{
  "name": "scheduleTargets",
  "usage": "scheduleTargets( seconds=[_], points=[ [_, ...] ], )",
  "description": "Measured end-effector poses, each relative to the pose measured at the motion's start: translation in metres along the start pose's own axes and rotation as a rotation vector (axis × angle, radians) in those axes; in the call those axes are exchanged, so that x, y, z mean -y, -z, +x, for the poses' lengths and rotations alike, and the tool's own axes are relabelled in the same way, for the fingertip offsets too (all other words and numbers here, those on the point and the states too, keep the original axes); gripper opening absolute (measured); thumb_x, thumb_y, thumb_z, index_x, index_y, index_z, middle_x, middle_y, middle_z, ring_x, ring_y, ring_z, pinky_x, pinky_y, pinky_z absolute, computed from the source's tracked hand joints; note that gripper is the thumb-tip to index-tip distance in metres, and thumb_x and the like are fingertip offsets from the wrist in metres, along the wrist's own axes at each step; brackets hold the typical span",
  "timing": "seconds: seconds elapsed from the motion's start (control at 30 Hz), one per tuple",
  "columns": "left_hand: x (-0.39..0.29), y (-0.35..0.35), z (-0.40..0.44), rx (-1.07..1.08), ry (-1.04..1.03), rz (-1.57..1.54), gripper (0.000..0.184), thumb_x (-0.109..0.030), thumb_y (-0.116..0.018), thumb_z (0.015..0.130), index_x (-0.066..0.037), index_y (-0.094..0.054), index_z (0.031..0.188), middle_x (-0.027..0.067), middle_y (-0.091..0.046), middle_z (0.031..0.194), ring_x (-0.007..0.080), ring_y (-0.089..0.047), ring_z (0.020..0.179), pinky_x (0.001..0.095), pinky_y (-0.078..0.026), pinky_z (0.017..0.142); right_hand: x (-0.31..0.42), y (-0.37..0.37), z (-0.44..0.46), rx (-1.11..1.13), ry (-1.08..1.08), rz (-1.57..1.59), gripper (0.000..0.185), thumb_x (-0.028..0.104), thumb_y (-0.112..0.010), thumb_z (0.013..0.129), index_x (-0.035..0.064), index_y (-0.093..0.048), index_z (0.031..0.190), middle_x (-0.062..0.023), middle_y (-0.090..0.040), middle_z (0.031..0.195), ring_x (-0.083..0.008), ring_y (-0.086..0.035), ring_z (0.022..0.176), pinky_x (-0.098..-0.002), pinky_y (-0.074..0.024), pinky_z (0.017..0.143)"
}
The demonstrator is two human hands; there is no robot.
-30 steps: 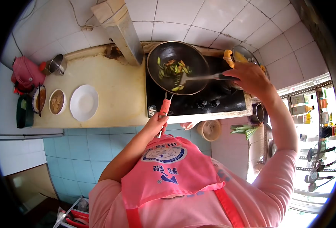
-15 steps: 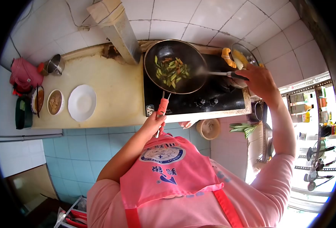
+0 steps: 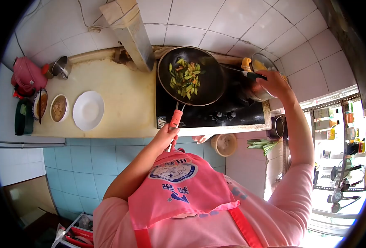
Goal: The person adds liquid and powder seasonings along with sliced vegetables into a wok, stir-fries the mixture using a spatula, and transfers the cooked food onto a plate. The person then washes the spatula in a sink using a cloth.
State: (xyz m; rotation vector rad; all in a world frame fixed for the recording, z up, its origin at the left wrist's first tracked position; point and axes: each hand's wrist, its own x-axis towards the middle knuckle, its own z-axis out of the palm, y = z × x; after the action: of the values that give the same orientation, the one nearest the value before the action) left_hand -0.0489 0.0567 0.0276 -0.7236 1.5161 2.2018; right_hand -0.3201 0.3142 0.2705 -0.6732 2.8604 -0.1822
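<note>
My left hand (image 3: 165, 137) is closed round the pink-red handle (image 3: 176, 118) of a dark wok (image 3: 211, 84) on the stove. Sliced green vegetables (image 3: 187, 89), with some orange-brown pieces among them, lie in the left half of the wok. To the right, my right hand (image 3: 275, 85) grips the dark handle of a long metal spatula (image 3: 251, 75). Its thin shaft reaches over the wok's right rim; the blade cannot be made out. Beside that hand stands a pot with a glass lid (image 3: 270, 63), partly covered by my fingers, and an orange cloth (image 3: 246, 64).
On the counter left of the black stove (image 3: 245, 118) are a white plate (image 3: 88, 110), a bowl of pale food (image 3: 59, 108), a bowl with chopsticks (image 3: 39, 105) and a metal cup (image 3: 61, 67). A metal post (image 3: 135, 41) rises behind. Below are a bin (image 3: 224, 145) and green stalks (image 3: 263, 145).
The vegetables in the wok have shifted upward and spread differently. My right hand has moved slightly, and the spatula now slants up toward the wok's back right. My left hand keeps its hold.
</note>
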Motion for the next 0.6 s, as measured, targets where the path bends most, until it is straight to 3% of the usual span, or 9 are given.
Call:
scheduleTargets(
  seconds=[0.07,0.1,0.17,0.3,0.37,0.4,0.47,0.6],
  points=[
    [0.001,0.001,0.001,0.011,-0.003,0.0,0.02,-0.025,-0.055,0.095,-0.01,-0.047,0.106,0.0006,-0.052,0.075,0.0094,-0.049,0.051,0.0257,-0.042,0.041,-0.016,-0.013,0.021,0.044,0.016,-0.019,0.037,0.026,-0.062,0.085,0.0039,-0.064,0.114,-0.0148,-0.068,0.079,-0.0255,-0.066,0.066,-0.0339,-0.0512,0.07],
    [0.002,0.002,0.002,0.008,-0.006,0.0,0.02,-0.025,-0.055,0.095,-0.01,-0.047,0.106,0.0006,-0.052,0.075,0.0094,-0.049,0.051,0.0257,-0.042,0.041,-0.011,-0.013,0.027,0.042,0.02,-0.018,0.037,0.026,-0.062,0.085,0.0039,-0.064,0.114,-0.0148,-0.068,0.079,-0.0255,-0.066,0.066,-0.0339,-0.0512,0.07],
    [0.005,0.002,0.002,0.028,-0.024,-0.029,0.02,-0.026,-0.055,0.095,-0.011,-0.047,0.106,0.0006,-0.052,0.075,0.0092,-0.049,0.052,0.0256,-0.041,0.041,0.007,-0.02,0.037,0.199,-0.194,0.219,0.039,0.029,-0.061,0.085,0.0019,-0.063,0.113,-0.0111,-0.067,0.077,-0.0201,-0.062,0.061,-0.0316,-0.0498,0.064],
    [0.001,0.001,0.0,0.01,0.003,-0.01,0.02,-0.026,-0.056,0.095,-0.011,-0.047,0.106,0.0004,-0.052,0.075,0.0089,-0.049,0.052,0.0255,-0.042,0.041,0.022,-0.044,0.055,0.247,-0.124,0.333,0.037,0.028,-0.063,0.084,0.0035,-0.064,0.112,-0.0076,-0.063,0.072,-0.0141,-0.056,0.059,-0.0305,-0.0483,0.059],
    [0.001,0.0,-0.001,0.014,-0.012,-0.019,0.021,-0.026,-0.056,0.095,-0.011,-0.047,0.106,0.0004,-0.052,0.075,0.0088,-0.049,0.053,0.0253,-0.043,0.042,0.032,-0.045,0.048,0.161,0.199,0.228,0.034,0.026,-0.065,0.082,0.0085,-0.065,0.111,-0.0092,-0.064,0.073,-0.0182,-0.061,0.065,-0.0325,-0.0492,0.063],
    [0.001,0.001,-0.002,0.017,-0.009,-0.014,0.021,-0.026,-0.056,0.095,-0.011,-0.047,0.106,0.0004,-0.052,0.075,0.0088,-0.049,0.053,0.0253,-0.043,0.042,0.037,-0.046,0.043,0.159,0.194,0.232,0.034,0.026,-0.065,0.082,0.0085,-0.065,0.111,-0.0092,-0.064,0.073,-0.0182,-0.061,0.065,-0.0325,-0.0492,0.063],
    [0.001,0.0,-0.001,0.002,0.01,-0.004,0.021,-0.026,-0.056,0.095,-0.011,-0.047,0.106,0.0002,-0.052,0.075,0.0088,-0.049,0.053,0.0251,-0.043,0.042,0.046,-0.045,0.026,0.008,0.488,-0.031,0.03,0.02,-0.069,0.08,0.0146,-0.066,0.109,-0.0098,-0.063,0.078,-0.0249,-0.063,0.074,-0.0357,-0.0496,0.068],
    [0.003,0.002,0.001,0.018,0.004,0.008,0.021,-0.026,-0.056,0.095,-0.011,-0.047,0.107,0.0002,-0.052,0.076,0.0088,-0.049,0.054,0.0253,-0.043,0.043,0.063,-0.016,-0.023,-0.128,0.597,-0.33,0.033,0.015,-0.07,0.077,0.018,-0.067,0.11,-0.0097,-0.062,0.086,-0.0296,-0.062,0.083,-0.0392,-0.0492,0.074]
  ],
)
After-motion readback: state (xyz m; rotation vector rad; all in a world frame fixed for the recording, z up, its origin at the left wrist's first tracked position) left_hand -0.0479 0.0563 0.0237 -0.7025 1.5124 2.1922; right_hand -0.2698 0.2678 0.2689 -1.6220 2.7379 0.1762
